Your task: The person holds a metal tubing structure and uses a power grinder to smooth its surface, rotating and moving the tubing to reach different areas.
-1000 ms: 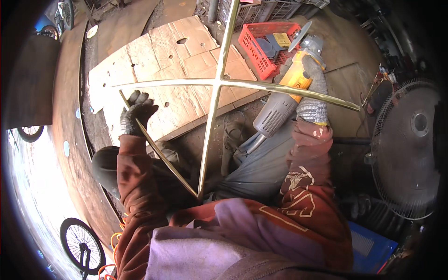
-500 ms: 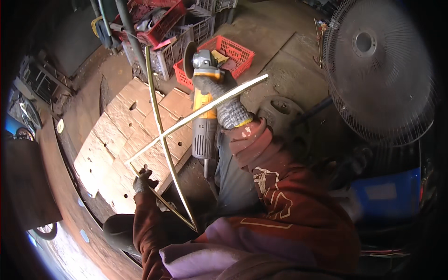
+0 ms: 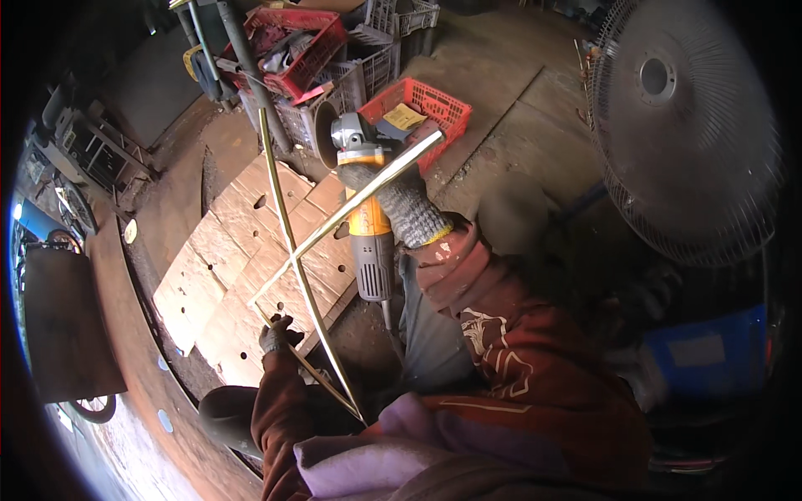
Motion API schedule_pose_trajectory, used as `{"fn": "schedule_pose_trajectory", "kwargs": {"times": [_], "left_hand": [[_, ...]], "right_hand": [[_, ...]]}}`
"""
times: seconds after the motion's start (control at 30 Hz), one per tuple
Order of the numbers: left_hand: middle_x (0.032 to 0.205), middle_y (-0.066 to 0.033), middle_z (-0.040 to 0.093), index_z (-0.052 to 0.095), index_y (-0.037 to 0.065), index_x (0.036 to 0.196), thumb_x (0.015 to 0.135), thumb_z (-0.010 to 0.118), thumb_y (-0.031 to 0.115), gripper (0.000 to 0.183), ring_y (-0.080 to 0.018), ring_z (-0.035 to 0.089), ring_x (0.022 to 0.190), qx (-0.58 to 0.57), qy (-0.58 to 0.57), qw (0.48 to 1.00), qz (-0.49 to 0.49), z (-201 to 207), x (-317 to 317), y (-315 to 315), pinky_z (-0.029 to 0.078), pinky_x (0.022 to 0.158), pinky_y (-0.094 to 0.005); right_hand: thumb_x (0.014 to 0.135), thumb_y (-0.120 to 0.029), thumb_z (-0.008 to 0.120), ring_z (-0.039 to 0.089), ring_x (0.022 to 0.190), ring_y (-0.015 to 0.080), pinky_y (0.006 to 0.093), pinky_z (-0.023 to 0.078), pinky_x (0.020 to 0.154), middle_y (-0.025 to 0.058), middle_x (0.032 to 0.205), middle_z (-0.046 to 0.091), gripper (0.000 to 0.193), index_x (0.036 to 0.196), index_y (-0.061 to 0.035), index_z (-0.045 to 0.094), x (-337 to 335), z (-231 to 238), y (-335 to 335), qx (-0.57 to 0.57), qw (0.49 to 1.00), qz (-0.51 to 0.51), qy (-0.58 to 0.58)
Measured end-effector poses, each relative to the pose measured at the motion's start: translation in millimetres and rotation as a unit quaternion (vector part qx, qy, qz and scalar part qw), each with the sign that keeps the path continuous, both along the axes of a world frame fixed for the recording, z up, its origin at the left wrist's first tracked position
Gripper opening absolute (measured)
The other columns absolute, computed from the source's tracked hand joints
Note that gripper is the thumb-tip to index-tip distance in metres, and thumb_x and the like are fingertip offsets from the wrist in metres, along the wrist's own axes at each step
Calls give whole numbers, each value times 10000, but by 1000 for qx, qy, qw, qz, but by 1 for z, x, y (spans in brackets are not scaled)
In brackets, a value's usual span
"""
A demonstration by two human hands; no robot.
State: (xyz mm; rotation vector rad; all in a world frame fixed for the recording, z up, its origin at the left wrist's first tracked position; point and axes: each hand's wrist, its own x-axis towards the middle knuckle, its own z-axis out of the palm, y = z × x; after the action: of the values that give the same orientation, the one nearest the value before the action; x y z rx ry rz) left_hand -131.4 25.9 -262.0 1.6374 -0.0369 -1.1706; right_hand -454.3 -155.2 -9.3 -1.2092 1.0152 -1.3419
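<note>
My left hand (image 3: 278, 336), in a dark-palmed grey glove, is closed round a corner of a frame of thin, shiny brass-coloured metal strips (image 3: 294, 255). Two long strips cross above the cardboard, and a third runs from my left hand back toward my lap. In a grey knit glove, my right hand (image 3: 409, 204) grips a yellow and grey angle grinder (image 3: 373, 265) around its body, head pointing away from me. Its round disc (image 3: 324, 138) faces left. One strip passes in front of the grinder and my right hand, hiding part of both. Whether the disc spins, I cannot tell.
Flattened cardboard with holes (image 3: 225, 259) lies on the floor below the frame. Beyond the grinder stands a red plastic crate (image 3: 451, 117), with stacked crates (image 3: 309, 63) behind. A large caged fan (image 3: 685, 125) stands at right, a blue container (image 3: 710, 351) below it.
The whole scene has shifted slightly right and down in my view. The crossing strip's far end has come left, closer to the grinder. Both hands keep their grips.
</note>
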Motion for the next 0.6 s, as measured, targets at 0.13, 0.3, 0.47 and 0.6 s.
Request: {"fn": "schedule_pose_trajectory", "kwargs": {"times": [0.13,0.3,0.47,0.6], "left_hand": [[782,-150,700,607,40,1219,770,780,29,481,-291,641,499,-8,-10,1000,-15,8,-7,-1,577,479,-436],[774,-169,674,556,-16,1269,776,764,16,537,-292,628,464,29,-27,998,-49,-8,-16,-2,559,444,-423],[763,-160,651,550,-17,1168,756,749,-14,457,-263,569,402,30,-19,995,-90,-29,-36,-3,456,354,-412],[734,-151,627,535,3,1108,737,744,-32,427,-272,560,386,31,-13,993,-116,-41,-50,-6,429,342,-433]], "right_hand": [[832,-220,865,699,678,217,366,602,597,82,859,703,369,1077,-36,657,-2,-28,-20,-6,1000,3,18],[840,-186,858,699,687,209,352,604,602,68,851,697,351,1095,-40,666,-1,-12,-3,2,994,78,-79],[841,-196,861,699,701,206,352,604,615,61,859,696,362,1105,-46,663,-2,-22,-9,30,995,73,-56],[842,-220,865,698,701,203,353,601,614,60,862,697,370,1102,-53,661,-1,-40,-25,20,997,74,-6]]}}
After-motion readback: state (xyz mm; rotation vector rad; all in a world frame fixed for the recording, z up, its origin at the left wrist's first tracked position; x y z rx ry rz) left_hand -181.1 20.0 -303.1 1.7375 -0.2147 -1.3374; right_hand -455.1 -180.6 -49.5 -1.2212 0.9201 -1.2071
